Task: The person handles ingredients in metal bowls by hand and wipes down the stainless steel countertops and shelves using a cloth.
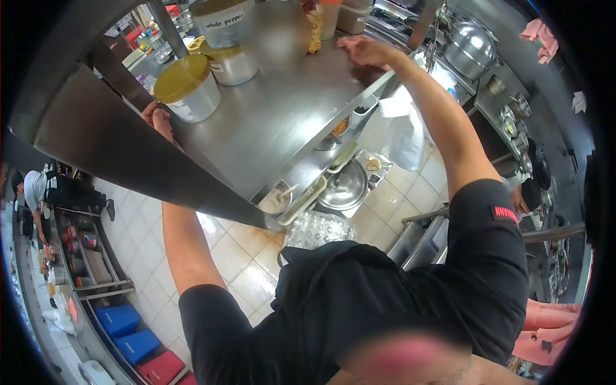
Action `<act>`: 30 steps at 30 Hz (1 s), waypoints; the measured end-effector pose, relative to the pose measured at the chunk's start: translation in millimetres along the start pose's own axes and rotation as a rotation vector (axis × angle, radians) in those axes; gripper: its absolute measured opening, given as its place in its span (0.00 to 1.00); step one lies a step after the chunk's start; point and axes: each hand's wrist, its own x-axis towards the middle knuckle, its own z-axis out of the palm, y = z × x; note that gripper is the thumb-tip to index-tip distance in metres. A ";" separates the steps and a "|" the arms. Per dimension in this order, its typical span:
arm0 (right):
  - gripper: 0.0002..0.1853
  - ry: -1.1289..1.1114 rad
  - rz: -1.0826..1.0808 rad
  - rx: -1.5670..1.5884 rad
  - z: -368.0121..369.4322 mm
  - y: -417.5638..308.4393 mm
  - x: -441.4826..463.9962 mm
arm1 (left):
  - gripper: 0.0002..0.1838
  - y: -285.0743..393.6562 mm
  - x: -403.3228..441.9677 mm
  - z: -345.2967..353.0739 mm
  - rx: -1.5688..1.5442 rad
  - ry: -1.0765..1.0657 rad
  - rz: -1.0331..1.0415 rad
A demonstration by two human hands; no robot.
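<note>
At the left edge of the steel shelf [269, 115], my left hand [158, 119] is closed on the edge, beside a clear tub with a gold lid [187, 86]. The steel post partly hides this hand and its wrist. Over the shelf's right side, my right hand [366, 51] stretches out with fingers apart and nothing visible in them. Close to its fingertips are an orange container [330, 18] and a hanging yellow-and-red strand [314, 32]. A second gold-lidded tub [232, 64] stands behind the first, near a container labelled "whole pepper" [221, 25].
Below the shelf are a steel bowl [344, 185], a container with a spoon [277, 199] and crumpled clear plastic [319, 230]. A broad steel post [122, 141] crosses at left. A co-worker [38, 189] bends over a counter at far left; another person [530, 192] is at right.
</note>
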 end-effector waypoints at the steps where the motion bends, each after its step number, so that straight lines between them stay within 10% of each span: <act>1: 0.27 -0.039 0.055 0.216 3.0 46.5 11.3 | 0.11 -0.2 1.6 0.1 -0.006 0.005 0.003; 6: 0.25 0.002 0.018 -0.254 36.0 103.4 31.9 | 0.11 2.4 3.1 -2.2 0.016 -0.009 -0.052; 13: 0.23 -0.029 0.058 -0.196 -29.2 -113.5 -54.5 | 0.11 6.9 -2.1 3.4 -0.039 0.012 -0.023; 17: 0.20 -0.253 0.060 0.456 -11.8 -24.7 -22.2 | 0.11 9.3 -1.8 4.9 0.003 0.006 0.011; 22: 0.19 -0.333 0.537 0.006 -37.8 48.1 -9.7 | 0.11 13.3 -3.8 5.9 0.034 0.012 0.004; 30: 0.17 -0.087 0.018 -0.105 -21.1 -44.9 -20.8 | 0.12 8.8 -3.1 3.0 0.010 0.021 0.019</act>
